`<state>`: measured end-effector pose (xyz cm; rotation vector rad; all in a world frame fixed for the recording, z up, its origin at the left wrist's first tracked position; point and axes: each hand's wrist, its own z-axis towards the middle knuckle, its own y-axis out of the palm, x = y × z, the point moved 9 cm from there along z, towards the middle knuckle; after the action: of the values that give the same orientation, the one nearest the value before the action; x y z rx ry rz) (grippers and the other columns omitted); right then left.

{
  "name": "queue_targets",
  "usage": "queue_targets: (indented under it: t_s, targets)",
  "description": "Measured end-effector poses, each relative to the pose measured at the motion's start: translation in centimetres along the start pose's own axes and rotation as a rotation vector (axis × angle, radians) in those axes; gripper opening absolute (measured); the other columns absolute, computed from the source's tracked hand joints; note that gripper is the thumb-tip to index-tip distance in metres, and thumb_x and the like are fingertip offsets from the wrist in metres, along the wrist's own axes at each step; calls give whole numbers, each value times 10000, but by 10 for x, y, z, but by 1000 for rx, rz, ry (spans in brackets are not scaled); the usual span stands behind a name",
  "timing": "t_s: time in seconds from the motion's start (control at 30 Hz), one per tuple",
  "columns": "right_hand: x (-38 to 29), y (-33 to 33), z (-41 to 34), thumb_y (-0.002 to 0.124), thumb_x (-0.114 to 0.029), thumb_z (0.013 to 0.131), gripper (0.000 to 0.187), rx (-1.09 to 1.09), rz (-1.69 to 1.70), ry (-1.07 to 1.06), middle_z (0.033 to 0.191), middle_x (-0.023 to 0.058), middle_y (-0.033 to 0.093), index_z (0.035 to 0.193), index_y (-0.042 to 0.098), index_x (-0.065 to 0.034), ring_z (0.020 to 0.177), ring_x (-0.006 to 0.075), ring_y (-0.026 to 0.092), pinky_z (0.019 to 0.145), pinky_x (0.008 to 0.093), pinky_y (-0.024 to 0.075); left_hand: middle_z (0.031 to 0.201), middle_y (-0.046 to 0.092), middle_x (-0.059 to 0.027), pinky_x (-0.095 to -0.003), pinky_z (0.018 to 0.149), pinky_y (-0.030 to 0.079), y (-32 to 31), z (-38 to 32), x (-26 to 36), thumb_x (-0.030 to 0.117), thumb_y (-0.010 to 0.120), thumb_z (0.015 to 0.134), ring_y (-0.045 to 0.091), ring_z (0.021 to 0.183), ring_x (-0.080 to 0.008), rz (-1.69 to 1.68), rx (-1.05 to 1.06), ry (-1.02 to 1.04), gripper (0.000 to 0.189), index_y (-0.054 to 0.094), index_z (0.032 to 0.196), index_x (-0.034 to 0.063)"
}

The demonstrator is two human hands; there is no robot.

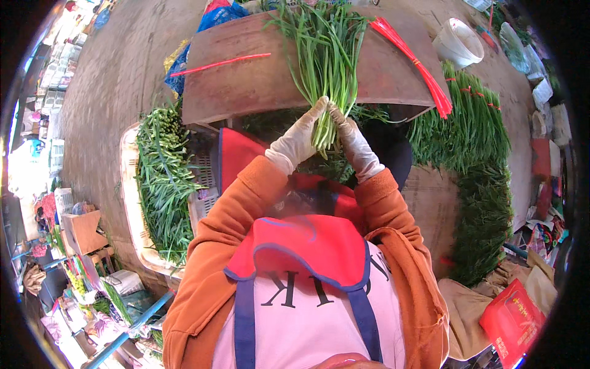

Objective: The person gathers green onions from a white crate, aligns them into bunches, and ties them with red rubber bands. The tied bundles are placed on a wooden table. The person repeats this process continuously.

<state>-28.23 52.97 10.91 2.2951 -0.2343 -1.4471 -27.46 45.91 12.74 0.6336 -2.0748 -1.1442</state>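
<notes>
Both my hands wear pale, soiled gloves. My left hand point(299, 136) and my right hand point(352, 138) close from either side on the stem end of a bunch of long green leafy stalks point(326, 60). The thumbs nearly meet over the stems; the fingers beneath are mostly hidden. The leaves spread away from me across a brown board tabletop point(230, 90), and the stem ends hang just past its near edge. One red tie strip point(221, 64) lies to the left of the bunch. On the right, a bundle of red tie strips point(410, 64) slants over the tabletop.
A crate point(131, 221) of green stalks point(163, 184) stands at the left. On the right, tied green bunches point(461, 124) lie stacked beside a darker green pile point(481, 221). A white bucket point(458, 44) stands beyond the tabletop. A red bag point(511, 323) lies at the lower right.
</notes>
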Motion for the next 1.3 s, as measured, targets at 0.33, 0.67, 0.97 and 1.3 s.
queue_targets:
  t_s: [0.33, 0.67, 0.97, 1.3]
  targets:
    - [-16, -39, -61, 511, -539, 1003, 624, 266, -107, -327, 1128, 86, 659, 1282, 562, 17, 1059, 167, 598, 925, 318, 471, 1108, 701, -166, -454, 794, 581, -3, 6, -13, 443, 621, 957, 699, 958, -323, 51, -111, -178, 504, 600, 1258, 39]
    - [-85, 28, -147, 919, -366, 603, 859, 459, -1105, -1181, 1173, 210, 628, 1300, 535, -42, 1009, 389, 630, 870, 476, 517, 1087, 697, -146, -450, 914, 545, 1, 8, -19, 390, 660, 942, 675, 971, -289, 5, -37, -184, 454, 618, 1224, 37]
    - [-97, 41, -135, 731, -459, 804, 721, 357, -1250, -1269, 1259, 236, 607, 1355, 523, -42, 1062, 399, 600, 923, 505, 468, 1016, 700, -87, -438, 774, 575, 5, 10, -26, 370, 675, 939, 683, 879, -263, -12, -13, -213, 350, 645, 1168, 106]
    - [-87, 31, -159, 849, -225, 740, 281, 379, -1120, -1049, 709, 34, 633, 891, 635, -127, 620, 278, 640, 534, 396, 492, 1104, 687, -117, -465, 888, 557, 25, -1, -13, 354, 729, 898, 663, 1016, -290, 109, -13, -149, 450, 606, 1238, 85]
